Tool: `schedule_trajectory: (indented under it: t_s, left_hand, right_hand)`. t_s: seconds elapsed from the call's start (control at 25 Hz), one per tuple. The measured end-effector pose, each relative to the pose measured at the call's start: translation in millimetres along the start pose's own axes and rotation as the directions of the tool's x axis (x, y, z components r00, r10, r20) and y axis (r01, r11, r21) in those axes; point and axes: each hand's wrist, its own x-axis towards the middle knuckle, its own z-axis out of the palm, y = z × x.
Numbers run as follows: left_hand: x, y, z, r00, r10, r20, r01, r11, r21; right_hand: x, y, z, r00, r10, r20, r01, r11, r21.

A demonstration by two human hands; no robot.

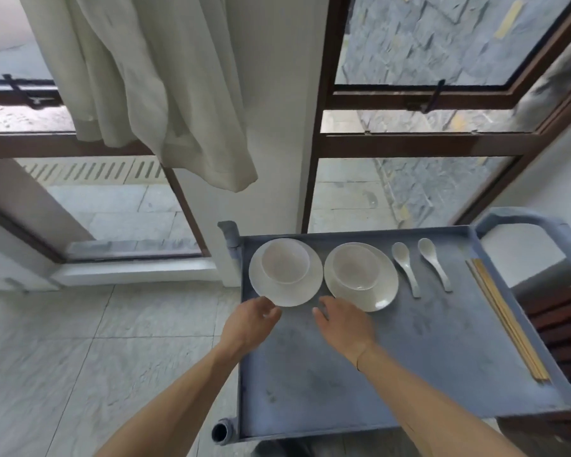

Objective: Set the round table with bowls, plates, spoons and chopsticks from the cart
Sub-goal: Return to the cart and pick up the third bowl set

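On the grey cart tray (393, 374) stand two white plates, each with a white bowl on it: the left plate (297, 296) with the left bowl (285, 262), and the right plate (381, 296) with the right bowl (356, 267). Two white spoons (406, 268) (434, 262) lie to their right. Wooden chopsticks (505, 318) rest along the tray's right edge. My left hand (249, 321) hovers at the near rim of the left plate, fingers apart. My right hand (343, 321) is spread open just before the right plate's near rim. Neither holds anything.
The cart's handle (524, 219) rises at the far right. A dark wooden chair (561, 324) stands right of the cart. Tall brown-framed windows (409, 143) and a pale curtain (165, 94) are beyond. Marble floor (96, 351) spreads to the left.
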Motion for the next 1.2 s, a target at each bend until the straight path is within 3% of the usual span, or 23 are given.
schedule_trajectory:
  t_s: [0.2, 0.36, 0.52, 0.68, 0.76, 1.2]
  left_hand:
    - [17.1, -5.9, 12.4, 0.962, -0.271, -0.024, 0.257, 0.934, -0.246]
    - [34.0, -1.7, 20.7, 0.921, -0.386, -0.061, 0.342, 0.873, -0.348]
    - [48.2, 4.9, 23.6, 0.875, -0.477, -0.084, 0.39, 0.797, -0.46]
    - [55.3, 6.8, 25.5, 0.836, -0.535, -0.118, 0.407, 0.751, -0.52]
    - [56.0, 5.7, 25.4, 0.833, -0.536, -0.136, 0.408, 0.761, -0.504]
    - [44.6, 5.2, 24.1, 0.813, -0.578, -0.073, 0.4, 0.645, -0.652]
  right_hand:
    - [29.6, 0.1, 24.6, 0.98, 0.164, 0.113, -0.181, 0.971, 0.157]
    - [43.0, -4.0, 39.2, 0.961, 0.224, 0.16, -0.265, 0.906, 0.329]
    - [55.7, -9.2, 48.3, 0.915, 0.34, 0.215, -0.396, 0.668, 0.629]
    - [67.7, -15.2, 56.9, 0.834, 0.477, 0.279, -0.49, 0.407, 0.771]
    - [73.3, -16.0, 58.9, 0.805, 0.51, 0.303, -0.508, 0.328, 0.797]
    - [57.9, -17.8, 40.7, 0.827, 0.456, 0.329, -0.47, 0.239, 0.85]
